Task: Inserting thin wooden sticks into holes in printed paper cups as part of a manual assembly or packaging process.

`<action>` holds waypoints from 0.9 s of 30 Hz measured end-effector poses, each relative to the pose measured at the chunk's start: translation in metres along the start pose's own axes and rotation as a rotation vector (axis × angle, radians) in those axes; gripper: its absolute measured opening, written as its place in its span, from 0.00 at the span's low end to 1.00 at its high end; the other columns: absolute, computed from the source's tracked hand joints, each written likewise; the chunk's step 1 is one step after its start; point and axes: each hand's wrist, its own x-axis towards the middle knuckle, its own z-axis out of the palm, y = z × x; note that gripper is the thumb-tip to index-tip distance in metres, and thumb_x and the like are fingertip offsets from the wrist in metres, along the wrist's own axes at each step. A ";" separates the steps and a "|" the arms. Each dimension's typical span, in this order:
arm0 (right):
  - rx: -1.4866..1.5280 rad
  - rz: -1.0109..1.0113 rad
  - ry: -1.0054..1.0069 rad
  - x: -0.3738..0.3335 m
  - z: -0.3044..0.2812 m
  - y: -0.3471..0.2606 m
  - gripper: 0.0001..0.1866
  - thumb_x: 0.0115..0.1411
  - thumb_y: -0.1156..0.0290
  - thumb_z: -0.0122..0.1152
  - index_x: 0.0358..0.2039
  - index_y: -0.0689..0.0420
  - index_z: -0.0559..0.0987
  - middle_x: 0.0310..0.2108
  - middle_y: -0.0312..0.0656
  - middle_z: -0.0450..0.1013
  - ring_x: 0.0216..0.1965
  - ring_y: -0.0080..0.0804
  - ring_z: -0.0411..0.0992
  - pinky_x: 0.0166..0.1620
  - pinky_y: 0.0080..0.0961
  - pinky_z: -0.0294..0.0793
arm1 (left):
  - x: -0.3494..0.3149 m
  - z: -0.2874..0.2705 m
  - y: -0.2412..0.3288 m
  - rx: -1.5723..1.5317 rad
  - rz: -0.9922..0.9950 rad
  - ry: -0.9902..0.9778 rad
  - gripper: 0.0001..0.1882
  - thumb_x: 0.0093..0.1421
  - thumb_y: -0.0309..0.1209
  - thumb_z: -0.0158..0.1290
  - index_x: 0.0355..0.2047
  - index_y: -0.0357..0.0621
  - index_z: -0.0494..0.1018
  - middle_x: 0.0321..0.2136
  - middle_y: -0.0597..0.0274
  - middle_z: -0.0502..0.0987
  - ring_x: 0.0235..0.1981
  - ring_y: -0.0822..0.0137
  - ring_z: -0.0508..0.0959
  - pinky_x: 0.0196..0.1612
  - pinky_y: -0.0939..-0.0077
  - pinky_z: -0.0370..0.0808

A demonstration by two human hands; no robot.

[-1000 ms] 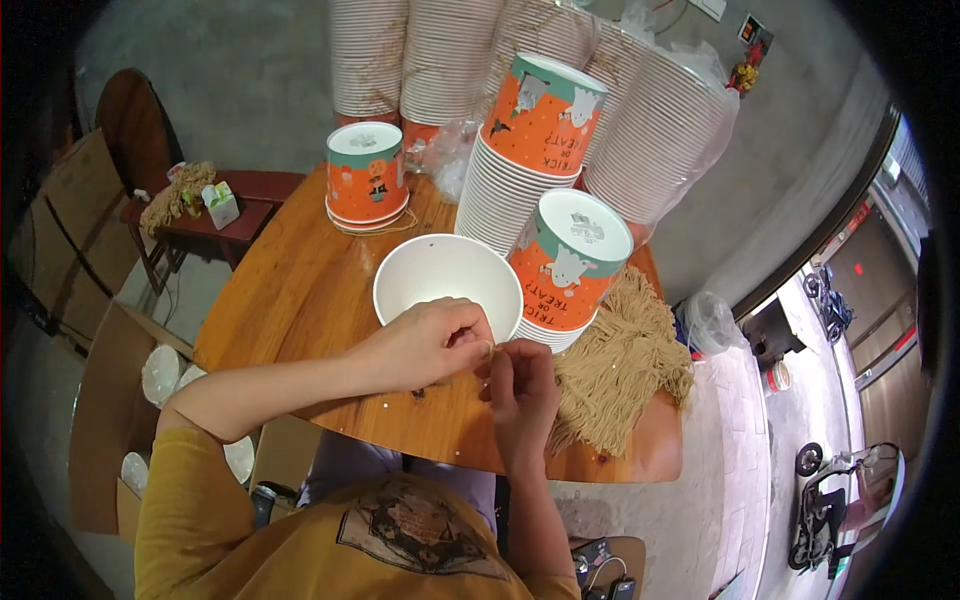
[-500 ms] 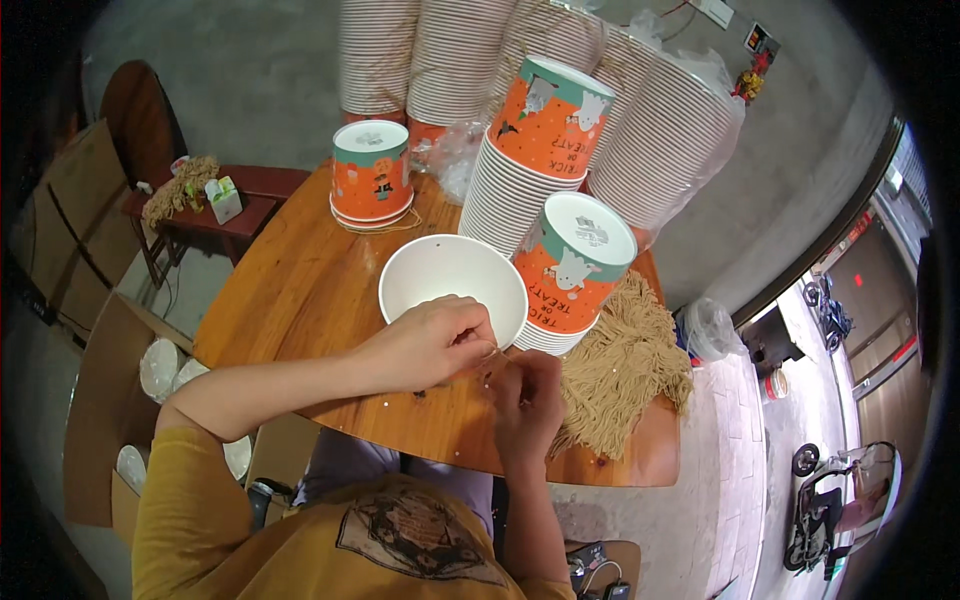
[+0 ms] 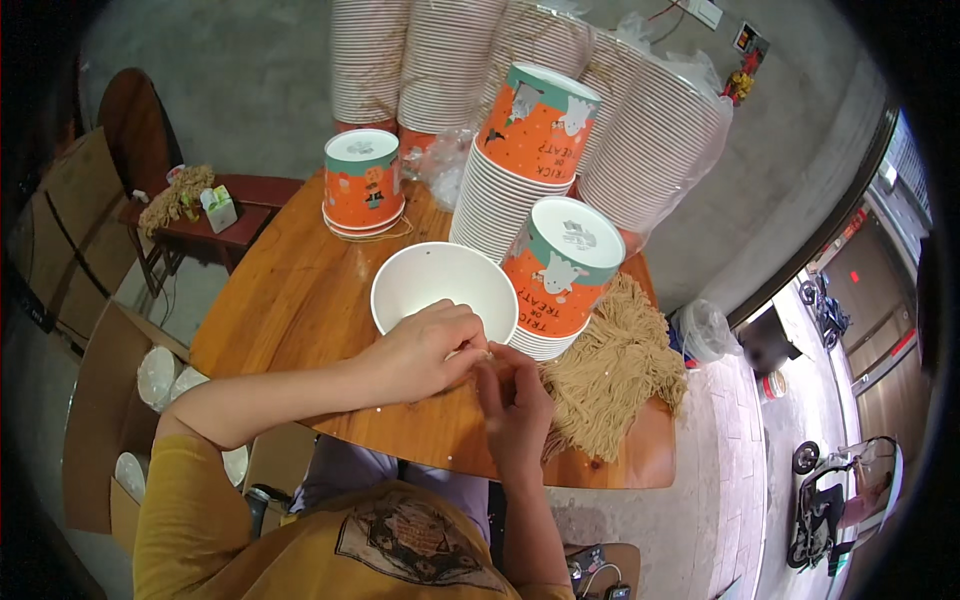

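A white paper bucket with a small dark hole near its far rim lies tipped on the wooden table, its mouth facing me. My left hand is closed in a pinch at the bucket's near rim. Just to its right, the fingertips of my right hand press together and meet the left ones. Between them is what looks like a bit of thin cord, mostly hidden by the fingers. Beside my right hand lies a thick bundle of tan cords.
Stacked upside-down orange and green buckets stand right of the bucket, a taller stack behind. A short stack sits far left. Tall wrapped stacks line the back of the wooden table. A cardboard box stands at the left.
My two hands have come closer together, the right fingertips rising to meet the left. The view has shifted slightly; the bucket and stacks stay in place.
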 end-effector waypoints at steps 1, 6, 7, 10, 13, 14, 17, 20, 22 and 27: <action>-0.001 0.001 0.001 0.001 0.000 0.002 0.12 0.60 0.71 0.63 0.43 0.55 0.74 0.26 0.39 0.75 0.25 0.26 0.75 0.30 0.24 0.73 | 0.000 0.001 -0.001 0.063 0.029 -0.003 0.06 0.59 0.27 0.55 0.30 0.38 0.71 0.29 0.57 0.72 0.35 0.56 0.72 0.39 0.65 0.70; -0.227 -0.284 0.106 0.002 -0.002 0.008 0.12 0.55 0.75 0.65 0.39 0.54 0.74 0.26 0.40 0.75 0.25 0.34 0.75 0.29 0.27 0.74 | -0.001 0.001 0.002 0.176 0.129 0.041 0.05 0.57 0.25 0.55 0.30 0.39 0.70 0.29 0.57 0.72 0.35 0.55 0.71 0.39 0.63 0.70; -0.229 -0.281 0.107 0.001 -0.002 0.007 0.12 0.55 0.75 0.65 0.39 0.54 0.74 0.26 0.40 0.75 0.25 0.34 0.75 0.29 0.27 0.74 | -0.001 0.000 0.005 0.230 0.156 0.041 0.04 0.56 0.24 0.54 0.29 0.39 0.70 0.29 0.56 0.71 0.35 0.54 0.71 0.39 0.61 0.70; -0.220 -0.216 0.049 -0.004 -0.004 0.007 0.12 0.53 0.75 0.66 0.37 0.53 0.73 0.26 0.39 0.75 0.25 0.36 0.75 0.29 0.29 0.74 | 0.002 -0.004 0.007 0.223 0.192 0.027 0.05 0.55 0.24 0.55 0.29 0.39 0.69 0.29 0.56 0.71 0.34 0.54 0.71 0.37 0.60 0.70; -0.130 -0.137 0.019 -0.006 -0.005 0.005 0.12 0.54 0.74 0.66 0.39 0.53 0.75 0.24 0.40 0.74 0.24 0.34 0.75 0.28 0.29 0.73 | 0.000 -0.003 -0.003 0.248 0.172 -0.003 0.07 0.57 0.26 0.55 0.34 0.39 0.69 0.31 0.56 0.72 0.34 0.54 0.72 0.38 0.60 0.71; -0.062 -0.005 -0.049 -0.003 -0.008 0.001 0.13 0.55 0.73 0.66 0.40 0.53 0.75 0.23 0.41 0.74 0.24 0.34 0.75 0.28 0.29 0.73 | -0.001 -0.004 -0.004 0.246 0.170 -0.005 0.07 0.57 0.26 0.55 0.34 0.39 0.69 0.31 0.56 0.72 0.34 0.54 0.72 0.38 0.60 0.71; -0.074 0.048 -0.149 0.000 -0.029 -0.005 0.13 0.56 0.71 0.66 0.41 0.54 0.76 0.22 0.43 0.74 0.23 0.33 0.74 0.27 0.29 0.73 | -0.007 -0.013 0.000 0.187 0.044 0.008 0.14 0.60 0.31 0.55 0.43 0.41 0.67 0.34 0.55 0.73 0.37 0.53 0.75 0.41 0.61 0.73; -0.123 -0.079 -0.132 0.004 -0.048 0.003 0.06 0.58 0.73 0.63 0.35 0.61 0.78 0.16 0.36 0.67 0.18 0.19 0.64 0.24 0.22 0.66 | -0.019 -0.026 0.007 0.207 -0.123 -0.172 0.12 0.59 0.29 0.55 0.41 0.41 0.69 0.34 0.56 0.73 0.39 0.55 0.74 0.43 0.63 0.72; -0.087 -0.069 -0.140 0.010 -0.055 0.006 0.06 0.58 0.74 0.63 0.34 0.61 0.78 0.20 0.38 0.70 0.20 0.22 0.67 0.26 0.22 0.67 | -0.030 -0.030 -0.006 0.292 0.012 -0.170 0.10 0.58 0.28 0.55 0.40 0.42 0.69 0.35 0.58 0.73 0.41 0.55 0.74 0.44 0.64 0.72; -0.175 -0.164 -0.173 0.036 -0.049 -0.024 0.04 0.60 0.71 0.60 0.33 0.58 0.77 0.32 0.47 0.74 0.35 0.45 0.75 0.38 0.35 0.74 | -0.045 -0.044 -0.009 0.422 0.228 -0.039 0.10 0.53 0.23 0.55 0.36 0.46 0.72 0.39 0.61 0.72 0.50 0.55 0.70 0.47 0.65 0.71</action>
